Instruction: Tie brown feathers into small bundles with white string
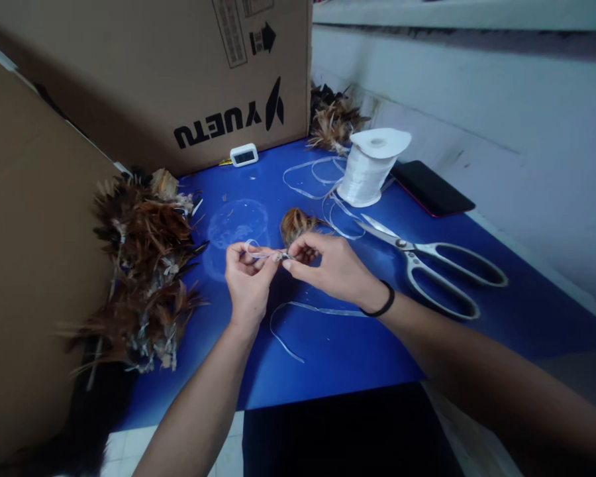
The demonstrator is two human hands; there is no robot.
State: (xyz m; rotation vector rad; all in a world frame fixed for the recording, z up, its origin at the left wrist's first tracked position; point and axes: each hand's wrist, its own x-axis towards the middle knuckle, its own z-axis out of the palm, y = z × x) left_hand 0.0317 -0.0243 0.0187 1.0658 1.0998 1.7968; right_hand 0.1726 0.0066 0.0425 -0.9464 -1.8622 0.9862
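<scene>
My left hand (pixel 248 285) is closed, its thumb and fingers pinching the pale bound end of a small brown feather bundle (pixel 296 224). A loop of thin translucent ribbon (pixel 252 245) stands up from the left fingers. My right hand (pixel 335 264), with a black band on its wrist, meets the left at the bundle's end. Its fingertips are pinched on the ribbon there; the exact grip is partly hidden. The feathers fan out beyond the hands, away from me. A loose ribbon tail (pixel 318 310) lies on the blue table below my right hand.
A white ribbon spool (pixel 368 171) stands behind large scissors (pixel 412 250) on the right. Beyond lies a dark phone (pixel 432 188). Brown feather bundles (pixel 149 265) pile up at left, more feathers (pixel 335 119) at the back. A cardboard box (pixel 129 79) and a small white timer-like device (pixel 244 155) border the table.
</scene>
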